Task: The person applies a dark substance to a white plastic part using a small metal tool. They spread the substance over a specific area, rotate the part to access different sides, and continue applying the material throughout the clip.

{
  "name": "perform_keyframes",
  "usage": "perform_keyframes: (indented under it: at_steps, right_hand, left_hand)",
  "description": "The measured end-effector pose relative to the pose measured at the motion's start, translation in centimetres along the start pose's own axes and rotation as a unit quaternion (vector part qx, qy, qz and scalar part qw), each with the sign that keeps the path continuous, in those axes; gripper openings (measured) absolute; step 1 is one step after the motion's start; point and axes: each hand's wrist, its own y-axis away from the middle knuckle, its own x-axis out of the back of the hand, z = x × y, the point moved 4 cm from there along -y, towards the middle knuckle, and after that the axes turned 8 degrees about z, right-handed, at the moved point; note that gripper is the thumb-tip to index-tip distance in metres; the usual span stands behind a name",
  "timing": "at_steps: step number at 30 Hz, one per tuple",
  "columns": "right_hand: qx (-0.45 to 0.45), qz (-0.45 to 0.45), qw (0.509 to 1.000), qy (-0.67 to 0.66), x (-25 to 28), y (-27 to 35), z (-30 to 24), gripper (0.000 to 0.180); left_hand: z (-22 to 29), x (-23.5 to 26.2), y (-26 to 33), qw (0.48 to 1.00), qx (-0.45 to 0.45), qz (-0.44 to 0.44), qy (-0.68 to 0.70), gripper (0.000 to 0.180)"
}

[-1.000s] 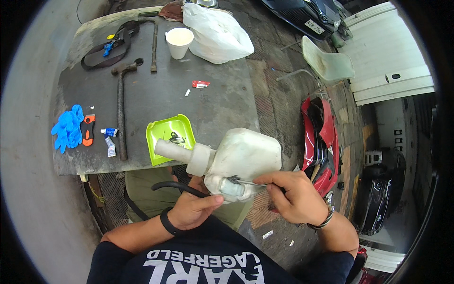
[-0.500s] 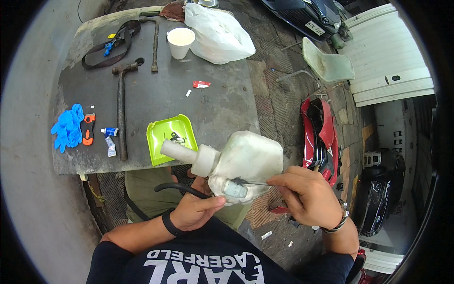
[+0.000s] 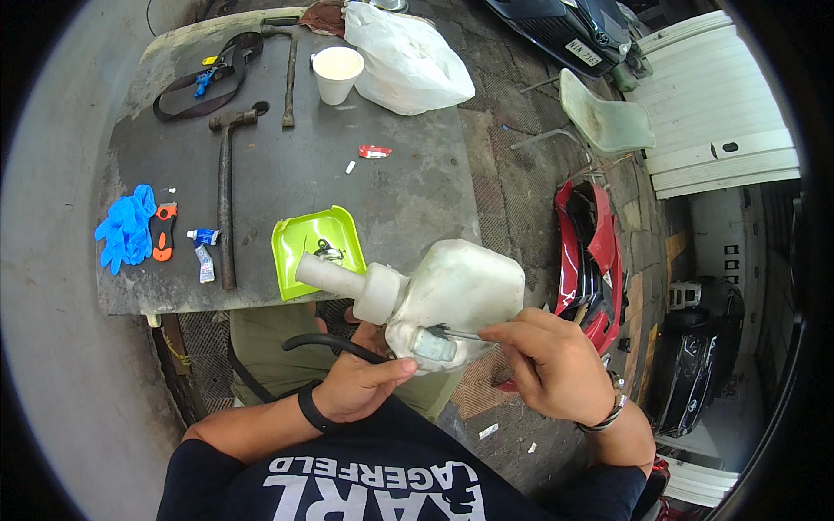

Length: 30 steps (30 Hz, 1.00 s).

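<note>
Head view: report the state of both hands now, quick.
Left hand: closed, holding the white plastic container.
Right hand: closed, holding a thin metal tool.

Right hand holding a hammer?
No, the right hand holds a thin metal tool with its tip at the white plastic container.

The left hand (image 3: pixel 365 389) is gripping a white plastic reservoir (image 3: pixel 473 282) while the right hand (image 3: pixel 556 363) is holding a slim metal tool (image 3: pixel 467 335) against it; blue gloves (image 3: pixel 127 229), a long-handled hammer (image 3: pixel 227 200) and a lime-green tray (image 3: pixel 297 241) are lying on the table (image 3: pixel 404 208).
</note>
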Motion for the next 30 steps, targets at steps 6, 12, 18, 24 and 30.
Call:
perform_keyframes:
  at_steps: [6,12,18,24,30]
  right_hand:
    - [0.018,-0.028,0.998,0.046,-0.3,-0.6,-0.7,0.031]
    - [0.031,-0.029,0.998,0.043,0.6,-1.3,-0.6,0.030]
    - [0.013,-0.013,0.999,0.027,1.4,-0.8,-0.6,0.030]
    - [0.012,0.005,1.000,0.004,1.6,-0.3,-0.4,0.031]
    - [0.012,0.029,0.999,-0.014,0.4,0.5,0.5,0.033]
  left_hand:
    - [-0.3,0.4,-0.4,1.000,-0.018,-0.011,-0.022,0.091]
    - [0.1,0.2,-0.4,1.000,-0.012,-0.008,-0.024,0.091]
    - [0.2,0.1,-0.5,1.000,-0.004,-0.008,-0.007,0.088]
    - [0.2,0.2,-0.6,1.000,0.007,0.014,0.012,0.085]
    - [0.4,0.3,-0.4,0.999,0.018,0.022,0.025,0.080]
